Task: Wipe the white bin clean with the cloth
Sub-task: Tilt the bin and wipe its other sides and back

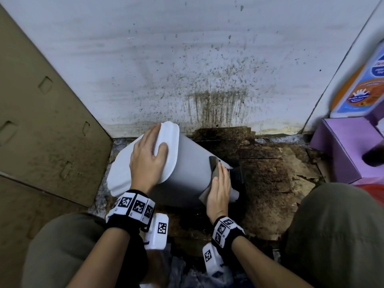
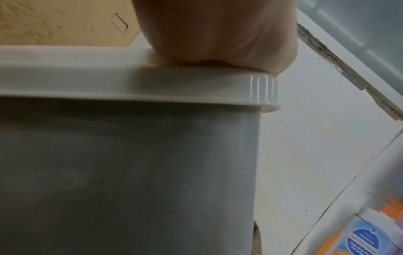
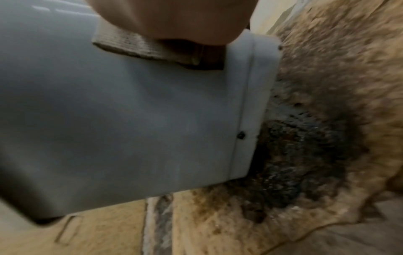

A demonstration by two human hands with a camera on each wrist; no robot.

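Note:
The white bin (image 1: 187, 173) is tipped over toward the left, its lid (image 1: 168, 146) facing up-left. My left hand (image 1: 148, 156) lies flat on the lid with straight fingers; in the left wrist view the palm (image 2: 218, 34) sits on the lid's rim (image 2: 152, 86). My right hand (image 1: 220, 188) presses a dirty brown cloth (image 1: 215, 165) flat against the bin's side near its base. The right wrist view has the cloth (image 3: 141, 46) under the palm (image 3: 174, 17) on the bin wall (image 3: 130, 120). Most of the cloth is hidden under the hand.
A big cardboard box (image 1: 41, 121) stands at the left. The wall (image 1: 207, 80) behind is spattered with dark stains. Soiled, wet cardboard (image 1: 270, 173) covers the floor under the bin. A purple box (image 1: 342, 150) sits at the right. My knees (image 1: 62, 246) flank the hands.

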